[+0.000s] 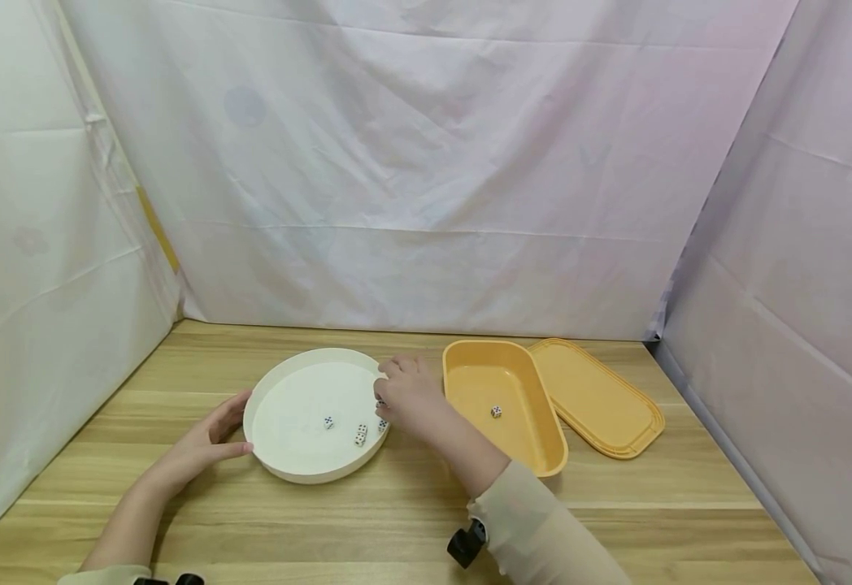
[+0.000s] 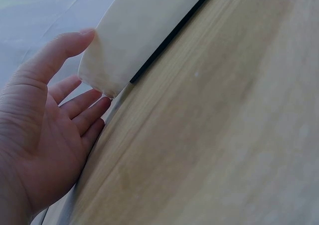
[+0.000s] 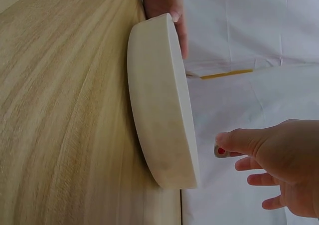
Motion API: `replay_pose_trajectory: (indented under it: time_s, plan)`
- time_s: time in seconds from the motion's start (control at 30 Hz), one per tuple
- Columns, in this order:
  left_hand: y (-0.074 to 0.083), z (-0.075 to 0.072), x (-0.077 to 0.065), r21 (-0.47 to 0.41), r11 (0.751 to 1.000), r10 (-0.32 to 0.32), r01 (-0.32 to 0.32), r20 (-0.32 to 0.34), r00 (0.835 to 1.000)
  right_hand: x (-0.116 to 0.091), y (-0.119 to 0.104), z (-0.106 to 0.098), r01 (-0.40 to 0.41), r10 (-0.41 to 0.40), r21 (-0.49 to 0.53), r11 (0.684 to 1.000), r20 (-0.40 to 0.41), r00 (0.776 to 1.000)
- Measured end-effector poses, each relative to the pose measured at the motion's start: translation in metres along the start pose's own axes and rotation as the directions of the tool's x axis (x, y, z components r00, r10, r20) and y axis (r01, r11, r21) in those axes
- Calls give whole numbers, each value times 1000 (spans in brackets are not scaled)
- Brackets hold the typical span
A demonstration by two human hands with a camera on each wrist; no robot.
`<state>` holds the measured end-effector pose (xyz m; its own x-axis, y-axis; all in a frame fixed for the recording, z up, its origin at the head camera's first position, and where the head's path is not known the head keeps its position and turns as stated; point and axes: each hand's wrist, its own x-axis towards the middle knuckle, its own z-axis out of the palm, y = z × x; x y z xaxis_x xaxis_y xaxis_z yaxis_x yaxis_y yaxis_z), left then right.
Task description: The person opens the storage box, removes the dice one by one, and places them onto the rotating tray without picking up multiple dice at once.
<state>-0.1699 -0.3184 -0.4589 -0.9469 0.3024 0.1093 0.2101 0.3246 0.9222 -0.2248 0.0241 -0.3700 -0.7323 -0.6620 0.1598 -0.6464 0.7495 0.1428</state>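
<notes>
A round white tray (image 1: 290,390) sits on the table with several white dice inside, among them a die (image 1: 328,422) near its middle. My left hand (image 1: 210,439) rests against the tray's left side, thumb and fingertips spread along the outer wall. At the tray's right rim my right hand (image 1: 413,398) pinches a die (image 3: 221,151) between thumb and index finger; a red dot shows on it in the right wrist view. The other fingers stretch out loosely. Right of that hand stands an orange rectangular box (image 1: 554,435), with one die (image 1: 496,412) on its floor.
An orange lid (image 1: 602,398) lies at the box's right, its edge close against the box. Pale cloth (image 1: 426,162) hangs behind the wooden table (image 1: 309,528) and along both sides. Black wrist cameras sit on both forearms.
</notes>
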Motion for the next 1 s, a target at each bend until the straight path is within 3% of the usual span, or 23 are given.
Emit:
replay_pose_trajectory:
  time_s: [0.43, 1.0]
  plan:
    - [-3, 0, 2, -41, 999, 22, -22, 3, 1000, 0, -5, -1, 10, -11, 57, 998, 5, 1000]
    - [-4, 0, 1, -5, 1000, 19, -19, -4, 1000, -5, 0, -8, -16, 15, 65, 998, 10, 1000]
